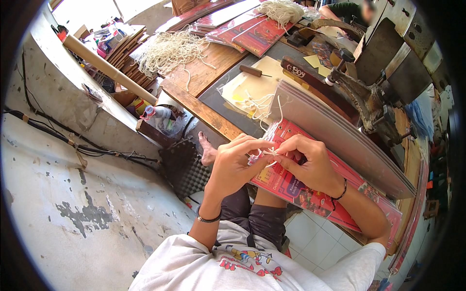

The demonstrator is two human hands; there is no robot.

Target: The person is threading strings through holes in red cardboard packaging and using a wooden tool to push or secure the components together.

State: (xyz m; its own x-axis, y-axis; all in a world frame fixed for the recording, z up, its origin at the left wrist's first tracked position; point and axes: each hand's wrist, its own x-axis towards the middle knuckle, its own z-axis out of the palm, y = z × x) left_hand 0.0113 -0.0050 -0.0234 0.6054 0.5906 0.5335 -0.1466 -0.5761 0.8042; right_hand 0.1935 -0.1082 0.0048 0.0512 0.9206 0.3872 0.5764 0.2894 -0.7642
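Note:
Both hands meet over a stack of red printed sheets [320, 201] that lies on the worktable's near edge. My left hand [235, 162] pinches a white cord [273, 152] between thumb and fingertips. From the other side my right hand [308, 160] grips the same cord, thumb against forefinger. The cord is looped or knotted at the fingertips; its exact shape is too small to tell. Metal-rimmed holes [280, 128] show along the sheets' far left edge. Just beyond, a stack of grey-backed boards [340, 133] leans at a slant. Cut lengths of white cord [259, 103] lie beside it.
An awl [252, 71] with a wooden handle rests on yellowish sheets [272, 68]. White cords [172, 51] are heaped at the far left, near red printed boards [252, 31]. A heavy metal machine [364, 92] stands at right. A peeling wall [92, 194] closes the left side.

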